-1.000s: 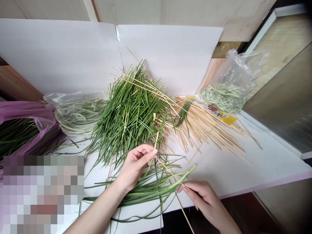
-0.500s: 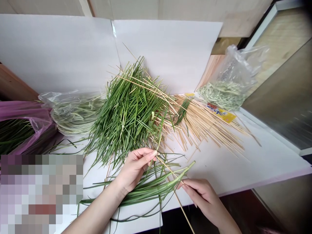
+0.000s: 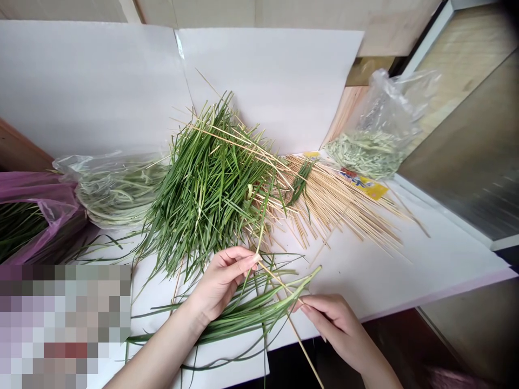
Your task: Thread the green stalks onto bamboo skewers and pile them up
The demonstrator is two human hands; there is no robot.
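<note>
My left hand is closed in a pinch on one end of a thin tan bamboo skewer. A green garlic chive stalk rises from the same fingertips. At the skewer's lower right, my right hand pinches it between thumb and fingers. Under and between the hands lies a loose bunch of long chives, with pale ends pointing right. Another skewer slants out below the bunch past the table's front edge. Fingers partly hide what the left hand grips.
Behind stands a big heap of chives with skewers across it. Many skewers fan out to the right. Clear bags of greens stand left and right. A purple bag is far left. White board backs the table.
The whole view has shifted slightly. Both hands keep their pinches, with little visible movement relative to the chives and skewer.
</note>
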